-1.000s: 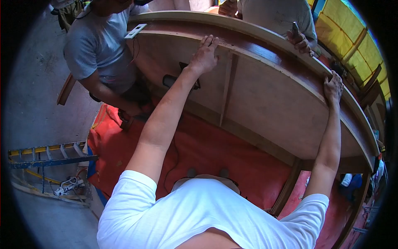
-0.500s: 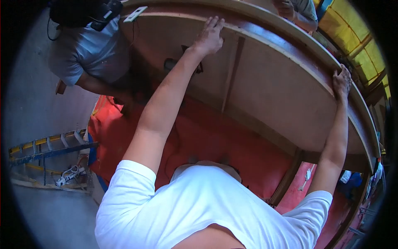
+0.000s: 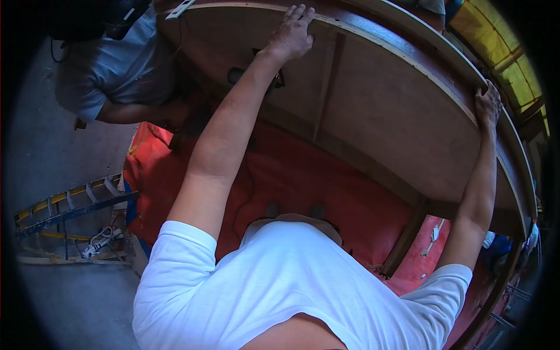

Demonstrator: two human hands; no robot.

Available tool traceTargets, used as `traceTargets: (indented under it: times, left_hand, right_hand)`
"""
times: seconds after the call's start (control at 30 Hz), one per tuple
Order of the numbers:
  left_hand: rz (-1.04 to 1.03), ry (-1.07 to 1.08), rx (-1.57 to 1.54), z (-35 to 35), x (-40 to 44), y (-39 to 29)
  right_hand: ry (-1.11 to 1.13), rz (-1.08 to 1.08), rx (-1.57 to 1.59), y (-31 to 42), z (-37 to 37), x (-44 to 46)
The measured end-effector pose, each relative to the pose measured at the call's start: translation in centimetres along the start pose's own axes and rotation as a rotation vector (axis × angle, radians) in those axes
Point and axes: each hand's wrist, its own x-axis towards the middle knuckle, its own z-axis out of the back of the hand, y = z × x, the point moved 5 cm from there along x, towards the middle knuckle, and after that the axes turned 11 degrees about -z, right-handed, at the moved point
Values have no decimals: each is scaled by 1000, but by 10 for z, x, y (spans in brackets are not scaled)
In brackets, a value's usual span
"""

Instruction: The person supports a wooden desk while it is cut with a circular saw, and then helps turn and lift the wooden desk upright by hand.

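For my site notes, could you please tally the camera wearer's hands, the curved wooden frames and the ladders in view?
Wearer's left hand and right hand: 2
Curved wooden frame: 1
Ladder: 1
Total: 4

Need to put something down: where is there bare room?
Bare: the curved brown band between left hand and right hand; grey floor between the wooden strip and the white shirt. Crowded: around the white bundle, by the ladder.

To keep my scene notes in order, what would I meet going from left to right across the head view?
Ladder, white object at the top edge, left hand, upright wooden strip, right hand.
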Motion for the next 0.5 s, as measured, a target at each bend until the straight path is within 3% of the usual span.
traceTargets:
  times: [0.47,0.5]
  left_hand:
    - [59,64,-104,6,3,-6]
    - [23,-6,-35,7,4,-6]
  right_hand:
    - [-20,-2,2,0,-1,1]
    - [-22,-8,0,0,-1,1]
